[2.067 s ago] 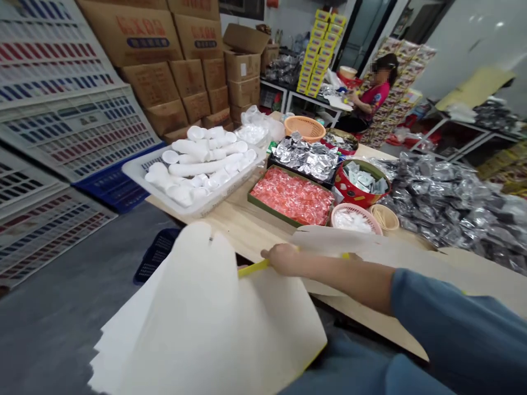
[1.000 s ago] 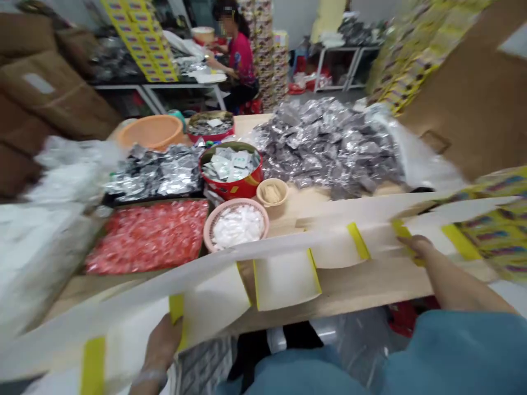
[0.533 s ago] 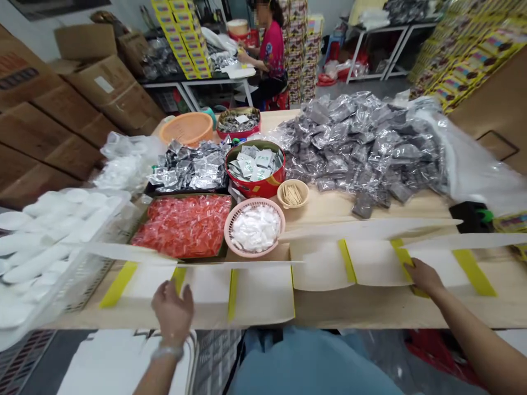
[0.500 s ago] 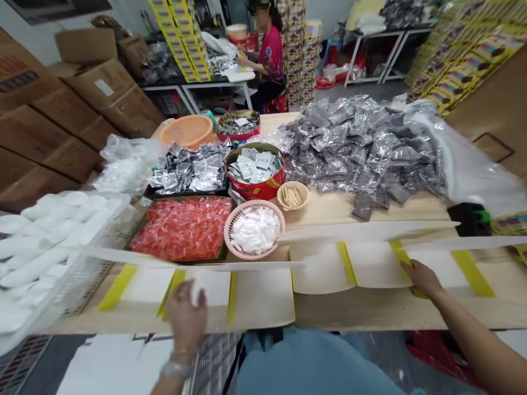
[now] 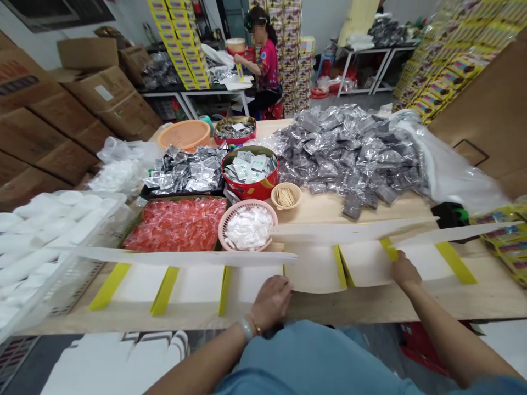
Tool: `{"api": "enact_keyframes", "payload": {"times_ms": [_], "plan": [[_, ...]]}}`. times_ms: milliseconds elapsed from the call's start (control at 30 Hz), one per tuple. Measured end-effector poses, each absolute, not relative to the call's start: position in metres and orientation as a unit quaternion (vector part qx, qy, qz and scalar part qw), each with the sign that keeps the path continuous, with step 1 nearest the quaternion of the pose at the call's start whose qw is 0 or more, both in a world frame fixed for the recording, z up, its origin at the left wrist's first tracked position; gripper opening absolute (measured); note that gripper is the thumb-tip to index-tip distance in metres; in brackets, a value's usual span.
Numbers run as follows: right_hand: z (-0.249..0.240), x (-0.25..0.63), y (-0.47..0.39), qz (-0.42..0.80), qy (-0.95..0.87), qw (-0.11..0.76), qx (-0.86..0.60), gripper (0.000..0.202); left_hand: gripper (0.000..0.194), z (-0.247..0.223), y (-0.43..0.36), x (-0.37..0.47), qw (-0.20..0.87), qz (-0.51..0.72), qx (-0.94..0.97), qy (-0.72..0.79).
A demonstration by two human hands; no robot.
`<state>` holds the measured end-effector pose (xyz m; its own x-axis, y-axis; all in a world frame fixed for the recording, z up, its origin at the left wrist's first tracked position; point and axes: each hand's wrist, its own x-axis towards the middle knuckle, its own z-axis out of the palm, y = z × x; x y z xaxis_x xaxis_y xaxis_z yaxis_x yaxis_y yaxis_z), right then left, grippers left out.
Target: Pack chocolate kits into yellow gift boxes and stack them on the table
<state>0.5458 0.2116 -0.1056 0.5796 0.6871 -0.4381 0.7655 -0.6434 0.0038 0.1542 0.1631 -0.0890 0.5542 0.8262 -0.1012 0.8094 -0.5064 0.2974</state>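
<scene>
A row of unfolded paper boxes, white inside with yellow side flaps, lies along the table's near edge. My left hand (image 5: pixel 272 299) is closed at the side edge of a middle box (image 5: pixel 253 285), its fingertips partly hidden. To the right, my right hand (image 5: pixel 405 270) pinches the yellow flap (image 5: pixel 389 249) of another box (image 5: pixel 368 264). Long white lids (image 5: pixel 185 258) stand up along the back of the row. Behind it are a pink basket (image 5: pixel 220 230) of small white packets and a tray of red packets (image 5: pixel 177 222).
A bowl of toothpicks (image 5: pixel 286 196), a red tin (image 5: pixel 251 190) of sachets and a heap of grey packets (image 5: pixel 358 153) are farther back. At left stands a white crate (image 5: pixel 88 258) of white containers. Another person (image 5: pixel 267 66) sits at a far table.
My left hand has moved right, from the left-hand boxes to a middle box's edge. My right hand stays at the yellow flap. The view has shifted slightly.
</scene>
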Motion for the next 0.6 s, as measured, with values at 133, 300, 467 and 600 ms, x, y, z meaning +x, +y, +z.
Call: {"api": "enact_keyframes", "payload": {"times_ms": [133,300,467,600], "plan": [[-0.107,0.56,0.212,-0.216,0.416,0.098,0.878,0.04,0.01,-0.1,0.163,0.204,0.138,-0.045,0.913,0.382],[-0.105,0.594,0.196,-0.225,0.435,0.097,0.867,0.042,0.014,-0.118,0.144,0.215,0.176,-0.057,0.945,0.27],[-0.131,0.602,0.186,-0.241,0.491,0.07,0.834,0.045,0.012,-0.127,0.129,0.175,0.1,-0.035,0.939,0.328],[-0.157,0.584,0.198,-0.242,0.509,0.045,0.825,0.048,0.011,-0.126,0.131,0.15,0.069,-0.033,0.93,0.36]]}}
